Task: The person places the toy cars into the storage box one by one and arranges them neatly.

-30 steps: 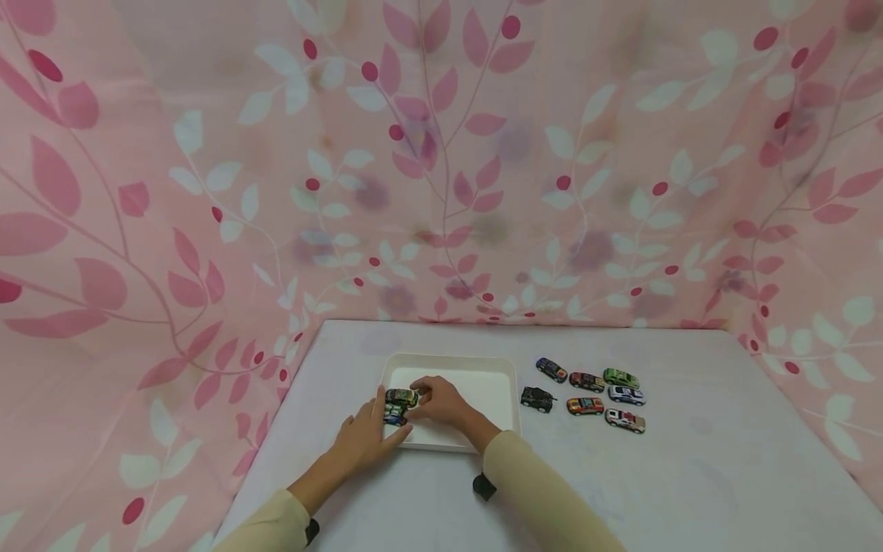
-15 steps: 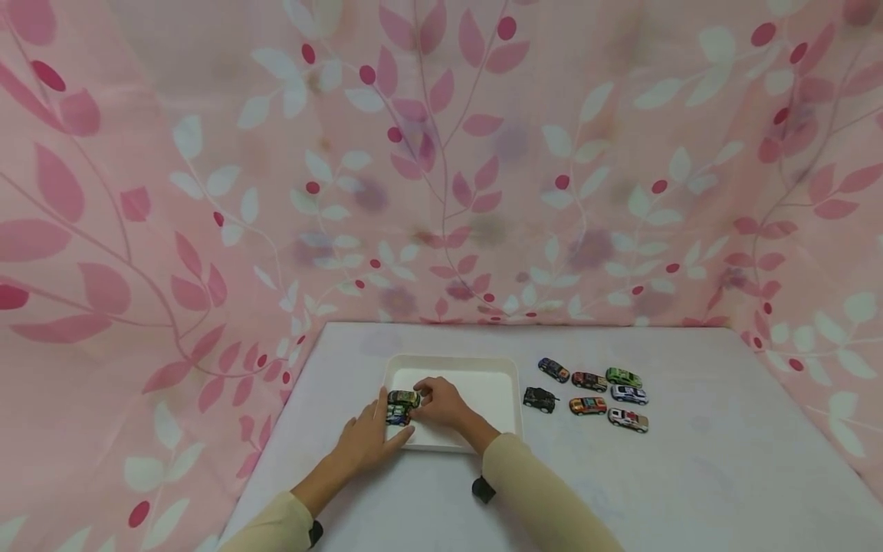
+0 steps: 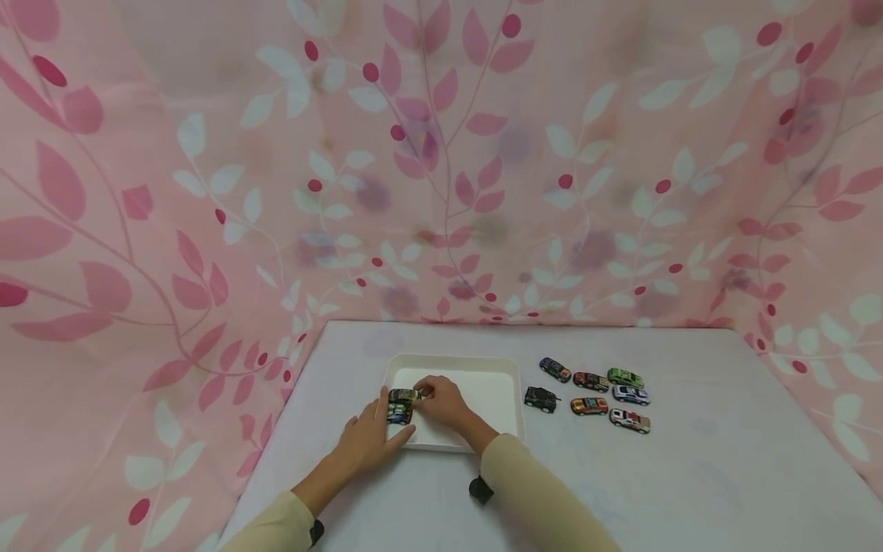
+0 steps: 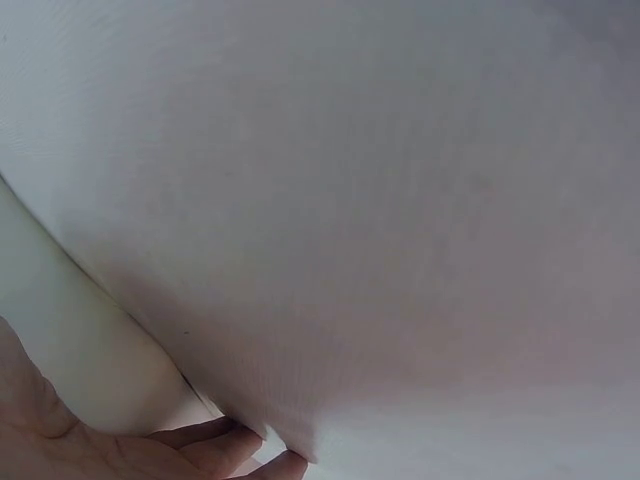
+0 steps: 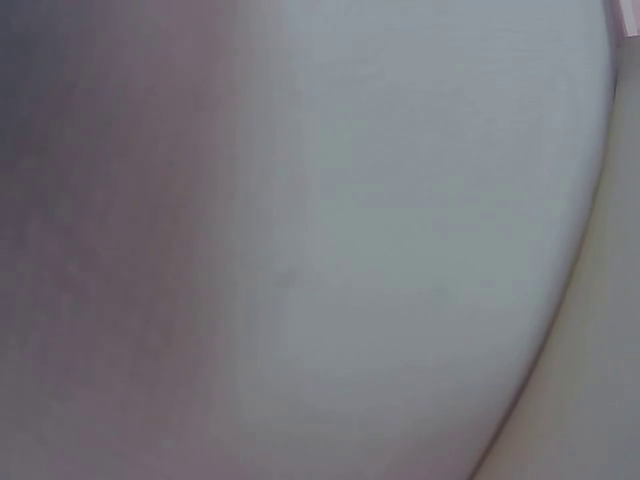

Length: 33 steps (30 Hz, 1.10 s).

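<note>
Both my hands are at the white rectangular plastic tray (image 3: 486, 387). Left hand (image 3: 362, 438): fingers extended, thumb spread, lying along the tray's left wall, not wrapped round anything. Right hand (image 3: 447, 402): inside the tray's left half, fingers curled at the right end of the small black, green and yellow toy car (image 3: 402, 395); can't tell if they pinch it or only touch. That car is by the tray's left wall. Blue, green and white toy car (image 3: 398, 415) is just on my side of it, also in the tray.

Right of the tray, on the white-covered bench (image 3: 690, 483): black toy tank (image 3: 540, 399) nearest the tray, then dark blue (image 3: 554, 369), dark red-and-black (image 3: 590, 381) and orange-red toy cars (image 3: 589, 405); lime green (image 3: 625, 377), white-and-blue (image 3: 631, 394) and white-and-red toy cars (image 3: 629, 420) farthest out. Pink leaf-print cloth (image 3: 483, 184) hangs behind the tray.
</note>
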### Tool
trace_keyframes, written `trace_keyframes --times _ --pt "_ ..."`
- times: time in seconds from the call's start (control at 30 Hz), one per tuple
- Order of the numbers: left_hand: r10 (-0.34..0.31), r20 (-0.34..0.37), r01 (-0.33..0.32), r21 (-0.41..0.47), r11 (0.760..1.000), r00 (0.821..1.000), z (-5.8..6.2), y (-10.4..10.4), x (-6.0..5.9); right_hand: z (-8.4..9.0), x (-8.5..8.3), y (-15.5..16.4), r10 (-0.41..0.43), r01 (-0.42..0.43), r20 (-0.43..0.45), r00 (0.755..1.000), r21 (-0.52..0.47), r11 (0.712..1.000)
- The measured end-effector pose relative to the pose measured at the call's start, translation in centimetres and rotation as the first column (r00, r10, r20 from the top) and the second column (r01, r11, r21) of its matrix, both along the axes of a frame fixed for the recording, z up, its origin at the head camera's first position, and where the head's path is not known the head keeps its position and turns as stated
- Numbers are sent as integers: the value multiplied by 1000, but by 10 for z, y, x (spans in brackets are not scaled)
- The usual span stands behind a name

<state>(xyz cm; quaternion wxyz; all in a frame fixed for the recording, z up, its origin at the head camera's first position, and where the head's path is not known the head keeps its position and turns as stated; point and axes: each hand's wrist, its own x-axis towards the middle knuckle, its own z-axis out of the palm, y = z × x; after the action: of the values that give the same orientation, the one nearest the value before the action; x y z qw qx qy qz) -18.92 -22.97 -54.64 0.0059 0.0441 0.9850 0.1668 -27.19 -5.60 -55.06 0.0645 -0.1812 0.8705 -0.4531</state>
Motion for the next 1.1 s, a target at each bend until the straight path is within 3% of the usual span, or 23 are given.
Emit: trace_keyframes --times 0.47,0.67,0.77,0.9,1.1 --pt "-14 -18 14 1 1000 1000 2 8 -6 5 -2 6 -47 48 -21 999 47 998" --pt "-39 -25 40 11 999 999 0 12 -7 8 -2 14 -91 95 81 993 -47 994" --pt "-25 -1 25 9 1000 1000 2 11 -7 12 -1 15 -68 71 79 995 -43 997" --pt "-8 21 8 7 1000 1000 4 8 -5 22 1 16 67 -53 -97 993 138 989" --pt "-4 26 4 -5 1000 1000 2 -2 0 34 5 29 221 -46 -359 907 435 899"
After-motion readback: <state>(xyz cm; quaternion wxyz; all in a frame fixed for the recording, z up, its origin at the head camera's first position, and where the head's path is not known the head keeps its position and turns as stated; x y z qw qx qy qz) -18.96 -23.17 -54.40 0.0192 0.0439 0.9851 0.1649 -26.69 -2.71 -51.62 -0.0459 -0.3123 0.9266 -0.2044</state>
